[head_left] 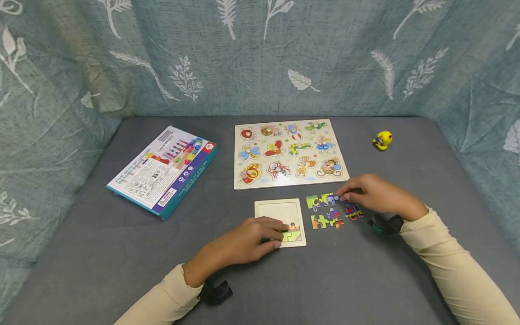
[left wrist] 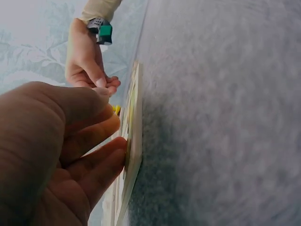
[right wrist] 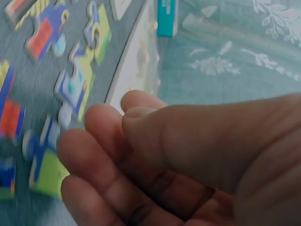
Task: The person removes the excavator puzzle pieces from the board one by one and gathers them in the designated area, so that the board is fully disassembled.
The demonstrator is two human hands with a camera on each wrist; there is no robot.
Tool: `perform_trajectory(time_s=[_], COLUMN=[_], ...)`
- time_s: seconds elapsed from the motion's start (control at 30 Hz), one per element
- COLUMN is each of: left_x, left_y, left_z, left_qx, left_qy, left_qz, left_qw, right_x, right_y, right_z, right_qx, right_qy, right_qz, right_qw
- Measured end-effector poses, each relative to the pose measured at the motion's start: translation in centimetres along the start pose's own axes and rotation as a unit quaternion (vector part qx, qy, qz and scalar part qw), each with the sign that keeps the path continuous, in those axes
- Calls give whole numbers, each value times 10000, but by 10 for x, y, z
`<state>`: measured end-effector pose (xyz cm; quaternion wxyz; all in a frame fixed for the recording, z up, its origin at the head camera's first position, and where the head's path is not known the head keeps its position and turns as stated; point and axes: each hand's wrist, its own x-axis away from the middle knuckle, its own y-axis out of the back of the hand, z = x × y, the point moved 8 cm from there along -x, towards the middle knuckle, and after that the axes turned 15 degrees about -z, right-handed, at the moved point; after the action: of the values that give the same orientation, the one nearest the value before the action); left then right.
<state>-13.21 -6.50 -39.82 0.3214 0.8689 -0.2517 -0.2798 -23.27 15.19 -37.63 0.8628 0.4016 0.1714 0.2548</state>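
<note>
My left hand [head_left: 253, 239] lies over a small square wooden puzzle tray [head_left: 279, 202], its fingers loosely bent and fingertips at the tray's surface. A few fitted puzzle pieces [head_left: 291, 235] show along the tray's lower right, partly covered by that hand. In the left wrist view the fingertips touch the tray's face [left wrist: 136, 113]. To the right, my right hand [head_left: 375, 195] hovers at the upper edge of several loose colourful puzzle pieces [head_left: 321, 221]. Its thumb and fingers [right wrist: 77, 150] are loosely curled in the right wrist view, with no piece visible between them.
Behind the tray lies a large wooden insect peg puzzle [head_left: 264, 163]. A boxed bead set [head_left: 162, 171] lies at the left, and a small yellow toy duck [head_left: 383, 140] stands at the back right. A patterned curtain [head_left: 260, 67] hangs along the table's back.
</note>
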Motion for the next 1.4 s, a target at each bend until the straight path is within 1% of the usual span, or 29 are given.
perform_trajectory(time_s=[0.13,0.23,0.3,0.4,0.53,0.6,0.67,0.73,0.83,1.0,1.23,1.4], left_x=[-1,-3,-4,-3,2,4,5,5,5,5,4,4], left_y=[7,12,15,19,22,22,23,25,27,30,34,34], left_z=[-1,1,3,8,18,23,25,27,30,31,29,27], left_qx=[139,135,58,-139,-522,-657,-669,-595,-478,-529,-715,-821], left_qy=[-268,-317,-299,-91,224,284,262,238,243,295,50,-28], left_qz=[-293,-428,-459,-388,-141,-4,87,148,194,283,137,251], left_qw=[9991,9985,9985,9991,9983,9974,9974,9978,9984,9978,9973,9963], right_x=[-8,-14,-16,-19,-22,-23,-24,-25,-28,-31,-34,-35], right_y=[-11,-17,-20,-27,-43,-50,-55,-59,-63,-72,-80,-84], right_z=[6,12,16,20,25,29,33,38,46,56,67,73], right_qx=[-139,-192,-201,-356,-764,-962,-1078,-1175,-1312,-1446,-1513,-1557], right_qy=[54,134,184,206,220,232,272,282,408,534,631,702], right_qz=[52,74,63,129,334,436,495,527,534,544,604,644], right_qw=[9999,9997,9996,9991,9963,9941,9926,9913,9891,9866,9846,9832])
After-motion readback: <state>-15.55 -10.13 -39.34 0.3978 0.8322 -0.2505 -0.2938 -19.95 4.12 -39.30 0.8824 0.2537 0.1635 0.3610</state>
